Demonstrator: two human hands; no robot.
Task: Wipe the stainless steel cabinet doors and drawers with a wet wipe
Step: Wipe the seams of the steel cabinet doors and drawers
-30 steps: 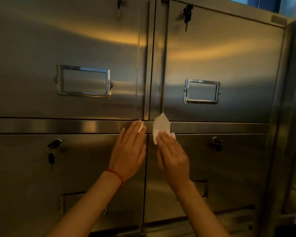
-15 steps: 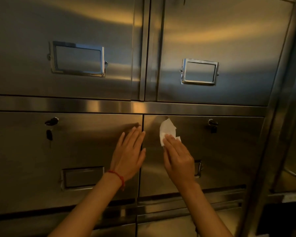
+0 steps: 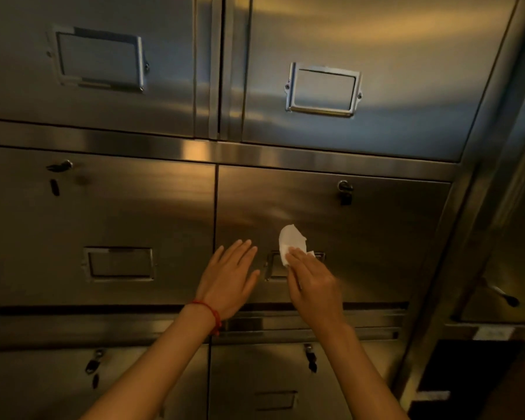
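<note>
A stainless steel cabinet fills the view, with two upper doors (image 3: 361, 56) and a row of drawers below. My right hand (image 3: 311, 283) presses a white wet wipe (image 3: 290, 242) flat against the right middle drawer (image 3: 376, 237), over its label frame (image 3: 275, 268). The fingers lie straight on the wipe, whose upper part sticks out above them. My left hand (image 3: 229, 275), with a red string at the wrist, lies flat with spread fingers on the same drawer, just right of the seam to the left drawer (image 3: 119, 213).
Keys hang in the locks of the left drawer (image 3: 58, 168) and the right drawer (image 3: 344, 190). More locks with keys (image 3: 309, 356) sit on the bottom drawers. A steel side panel (image 3: 497, 177) stands at the right, with a dark gap (image 3: 467, 374) beneath.
Both hands have slid down from the horizontal rail onto the middle drawers, the right one dragging the wipe down and right over the label frame. My view has tilted downward.
</note>
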